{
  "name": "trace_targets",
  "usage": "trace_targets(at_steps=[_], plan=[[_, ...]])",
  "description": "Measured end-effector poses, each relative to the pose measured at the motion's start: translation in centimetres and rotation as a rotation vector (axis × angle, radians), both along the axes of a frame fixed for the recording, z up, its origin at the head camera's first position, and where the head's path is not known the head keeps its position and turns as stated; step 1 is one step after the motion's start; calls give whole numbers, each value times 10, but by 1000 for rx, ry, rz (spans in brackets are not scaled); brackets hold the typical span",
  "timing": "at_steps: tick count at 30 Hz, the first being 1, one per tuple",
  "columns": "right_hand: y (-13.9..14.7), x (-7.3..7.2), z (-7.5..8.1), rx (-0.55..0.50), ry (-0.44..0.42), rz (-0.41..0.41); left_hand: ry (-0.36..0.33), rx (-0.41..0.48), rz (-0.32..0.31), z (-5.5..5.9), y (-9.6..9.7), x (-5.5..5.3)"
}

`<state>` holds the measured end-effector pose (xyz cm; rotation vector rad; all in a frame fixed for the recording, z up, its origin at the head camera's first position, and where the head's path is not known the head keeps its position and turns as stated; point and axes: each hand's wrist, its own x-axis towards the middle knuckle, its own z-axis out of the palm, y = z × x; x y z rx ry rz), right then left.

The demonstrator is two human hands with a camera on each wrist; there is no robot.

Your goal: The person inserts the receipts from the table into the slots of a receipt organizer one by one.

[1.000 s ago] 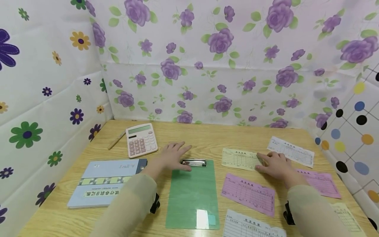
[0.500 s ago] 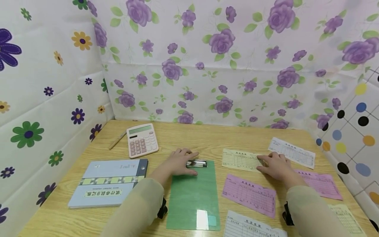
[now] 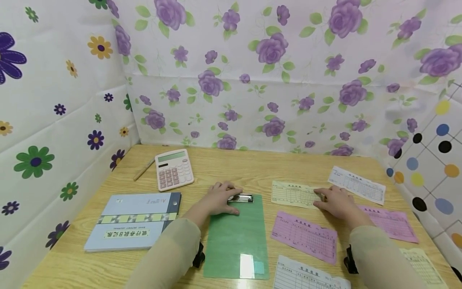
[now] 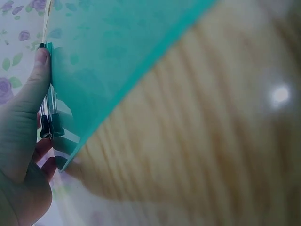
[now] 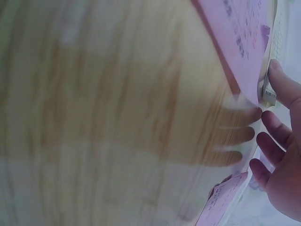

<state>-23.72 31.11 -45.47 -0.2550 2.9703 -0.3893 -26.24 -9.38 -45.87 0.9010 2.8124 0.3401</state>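
A green clipboard (image 3: 236, 241) lies on the table with its metal clip (image 3: 243, 198) at the far end. My left hand (image 3: 219, 199) grips the clip end from the left. In the left wrist view, the thumb (image 4: 40, 70) lies along the clip and the other fingers curl past its far side. At the right, my right hand (image 3: 337, 202) holds the right end of a yellow receipt slip (image 3: 293, 193) between thumb and index finger, and that end bends up. A pink slip (image 3: 304, 237) lies nearer, beside the clipboard.
A white calculator (image 3: 175, 169), a brown pen (image 3: 144, 169) and a blue bank journal (image 3: 133, 220) are on the left. More slips lie around the right arm: a white slip (image 3: 357, 184), a pink slip (image 3: 390, 223), a yellow slip (image 3: 422, 267) and a near white slip (image 3: 306, 275).
My left hand has moved right onto the clipboard's clip, and its spread fingers have drawn together. My right hand has stayed at the yellow slip's end.
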Motion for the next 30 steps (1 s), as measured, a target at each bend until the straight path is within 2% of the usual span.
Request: trace_targets(at_steps=[7,13,24,30], plan=[[-1,-3,0,-32,-40,30,4,-2,2,-2,0,1],[-3,-1,1,-117,-49,49,2,-1,9,-4,1,2],[-4,6,16,-497,-169,-133,1,40,31,-2,-1,3],[-1,7,20,-620,-169,-186,7,48,42,-2,-6,3]])
